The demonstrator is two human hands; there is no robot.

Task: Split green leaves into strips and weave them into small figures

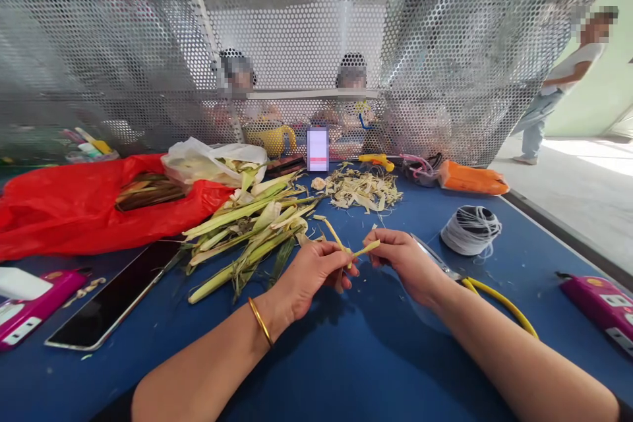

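My left hand (316, 270) and my right hand (403, 257) meet above the blue table (356, 343), both pinching a thin pale yellow-green leaf strip (353, 249). The strip bends between the fingertips, one end running up and left. A gold bangle (260, 321) sits on my left wrist. A pile of green and pale palm leaves (247, 231) lies just left of my hands. Scissors with yellow handles (475, 283) lie under my right forearm.
A red plastic bag (74, 208) with dark leaves and a white bag (212, 161) lie at left. Leaf trimmings (363, 188), a white thread spool (471, 229), a phone (113, 303), pink devices (601, 303) and an orange item (472, 178) lie around. A perforated metal screen (445, 66) stands behind, people beyond it.
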